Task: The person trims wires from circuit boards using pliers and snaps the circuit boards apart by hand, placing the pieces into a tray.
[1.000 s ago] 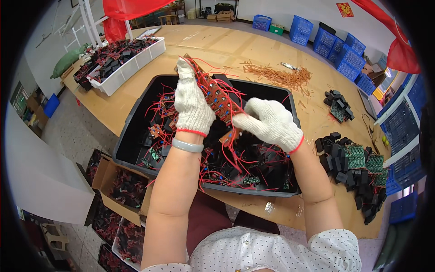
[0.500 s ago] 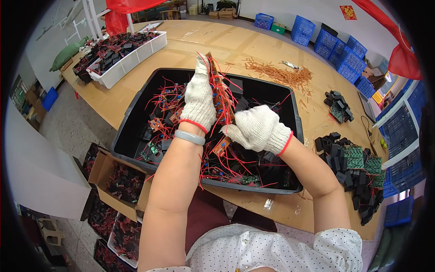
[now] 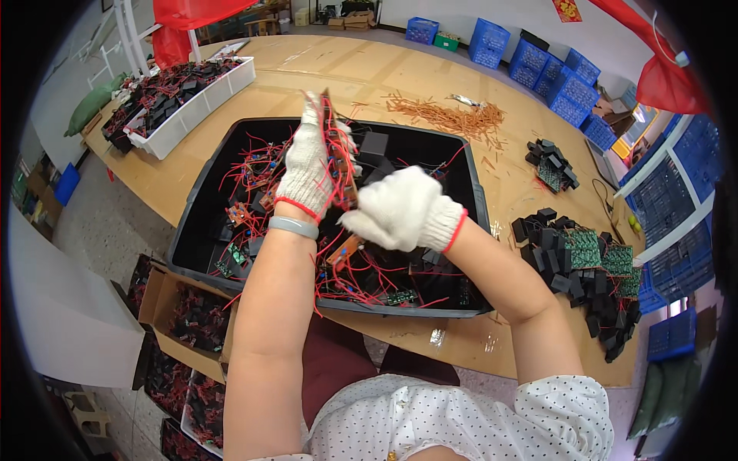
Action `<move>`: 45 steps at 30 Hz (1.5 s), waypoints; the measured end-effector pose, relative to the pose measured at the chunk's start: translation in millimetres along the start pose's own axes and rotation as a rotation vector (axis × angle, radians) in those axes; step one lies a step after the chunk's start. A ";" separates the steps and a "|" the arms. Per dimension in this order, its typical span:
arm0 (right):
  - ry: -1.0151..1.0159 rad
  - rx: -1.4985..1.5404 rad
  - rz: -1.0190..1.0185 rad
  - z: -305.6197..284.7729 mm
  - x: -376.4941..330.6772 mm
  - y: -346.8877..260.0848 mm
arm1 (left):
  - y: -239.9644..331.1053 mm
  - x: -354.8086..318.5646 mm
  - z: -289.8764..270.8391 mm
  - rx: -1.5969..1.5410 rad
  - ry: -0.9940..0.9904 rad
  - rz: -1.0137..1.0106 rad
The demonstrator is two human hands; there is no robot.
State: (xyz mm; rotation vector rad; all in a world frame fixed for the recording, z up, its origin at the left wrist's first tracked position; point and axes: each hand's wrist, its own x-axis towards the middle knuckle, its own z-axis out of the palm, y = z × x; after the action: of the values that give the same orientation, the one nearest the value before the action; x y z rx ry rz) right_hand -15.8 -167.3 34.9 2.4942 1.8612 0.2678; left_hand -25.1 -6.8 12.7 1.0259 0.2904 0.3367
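Note:
In white knit gloves with red cuffs, both my hands work over a large black tub (image 3: 480,230). My left hand (image 3: 304,165) is closed around an upright brown circuit board panel (image 3: 339,157) with many red wires trailing from it. Beside the panel's lower end is my right hand (image 3: 400,209), its fingers curled; what they hold, if anything, is hidden. Below the hands, a small orange circuit board (image 3: 344,252) lies among red wires, green boards and black box-shaped parts in the tub.
Thin brown strips (image 3: 453,119) lie scattered beyond the tub. Green boards with black blocks (image 3: 580,253) are piled at the right. A white tray (image 3: 200,96) of wired parts stands at the far left. An opened carton (image 3: 192,311) sits below the table's left edge.
The whole view has shifted, so the tub and table sit further left. The panel now shows more edge-on, and my right hand has turned and moved slightly left along its lower end.

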 end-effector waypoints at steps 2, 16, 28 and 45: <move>-0.021 0.030 0.192 -12.3 -7.4 3.8 | 0.9 -0.1 -1.2 -0.147 0.056 0.035; 0.203 0.103 0.075 21.4 4.2 3.0 | -1.5 -10.3 11.3 -0.035 -0.010 -0.056; 0.346 0.264 0.306 9.7 -5.2 0.8 | -10.1 -0.8 12.2 -0.057 0.089 0.065; 0.476 0.153 0.233 30.1 3.0 9.7 | -17.7 0.4 15.1 -0.047 0.069 0.095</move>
State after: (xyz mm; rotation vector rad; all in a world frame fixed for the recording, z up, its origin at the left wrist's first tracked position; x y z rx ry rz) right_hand -1.4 -164.6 6.8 2.9607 1.7747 0.8183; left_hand -16.5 -26.8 4.7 0.9854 0.2953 0.4640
